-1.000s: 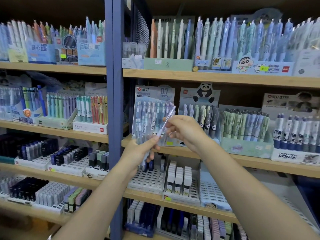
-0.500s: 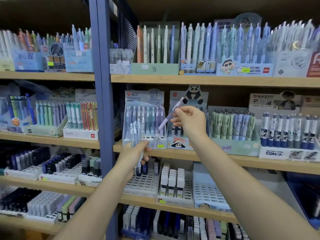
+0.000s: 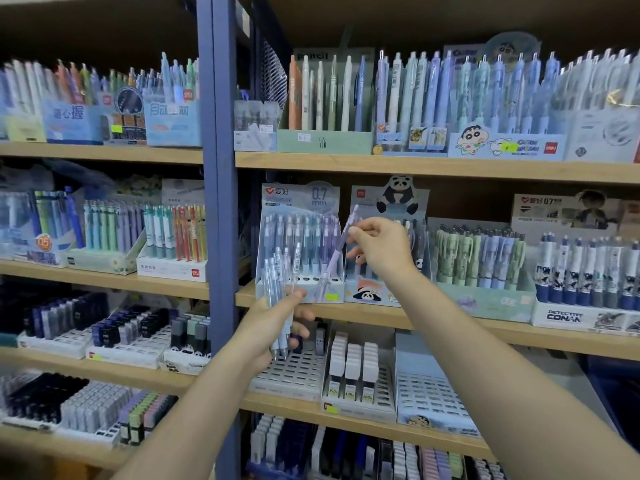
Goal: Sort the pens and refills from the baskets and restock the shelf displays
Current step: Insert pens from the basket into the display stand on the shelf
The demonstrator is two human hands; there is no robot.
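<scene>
Pen (image 3: 337, 249) pinched in right hand (image 3: 381, 247), long axis tilted, tip down-left over front slots of 0.7 display box (image 3: 299, 289). Right hand nearer box. Left hand (image 3: 273, 327) below, gripping bundle of pens (image 3: 282, 296), upright. Insertion judged next.

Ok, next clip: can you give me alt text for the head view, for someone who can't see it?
A person's right hand pinches a single purple pen and angles it into the 0.7 mm pen display box on a wooden shelf, while the left hand grips a bundle of clear pens just below. Stocked pen and refill displays fill the surrounding shelves.
</scene>
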